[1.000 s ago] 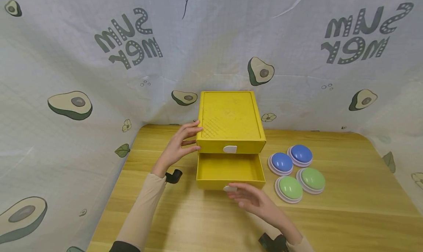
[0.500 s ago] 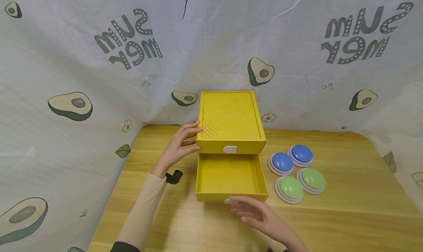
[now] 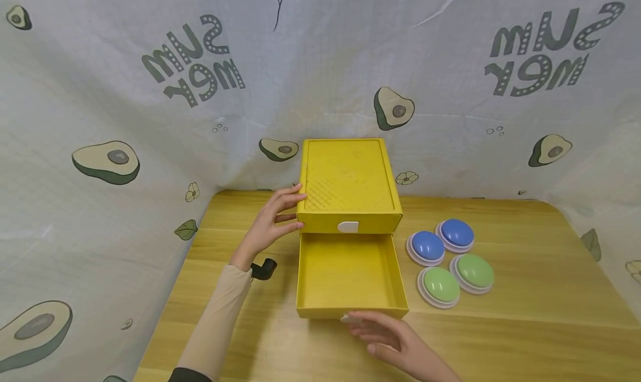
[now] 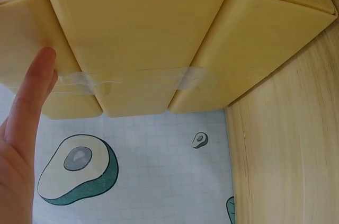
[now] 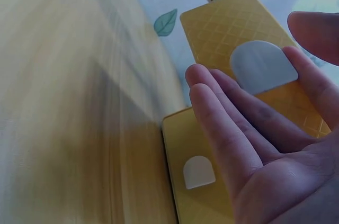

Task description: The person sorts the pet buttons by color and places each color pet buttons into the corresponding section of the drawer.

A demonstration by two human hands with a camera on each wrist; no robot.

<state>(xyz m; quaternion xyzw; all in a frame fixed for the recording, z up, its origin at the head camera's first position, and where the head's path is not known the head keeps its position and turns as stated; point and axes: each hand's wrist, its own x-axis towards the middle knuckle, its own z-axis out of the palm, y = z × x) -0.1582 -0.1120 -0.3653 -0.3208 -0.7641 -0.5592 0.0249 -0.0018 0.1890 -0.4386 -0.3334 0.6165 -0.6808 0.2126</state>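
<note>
A yellow drawer unit stands against the back sheet, stacked in three tiers in the left wrist view. Its middle drawer is pulled far out, bare inside. My left hand rests along the unit's left side, fingers extended, thumb near the front edge. At the open drawer's front is my right hand, its index fingertip touching the edge of the white tab. The other right fingers stretch nearly straight and the thumb stands apart. A lower drawer front, close to the table, is closed.
Right of the unit lie two blue dome buttons and two green dome buttons on white bases. All stand on a wooden table. An avocado-print sheet hangs behind. Clear tape spans the unit's tiers.
The middle drawer has slid out toward me, with my right hand moving back along with its tab. My left hand has stayed on the unit's side.
</note>
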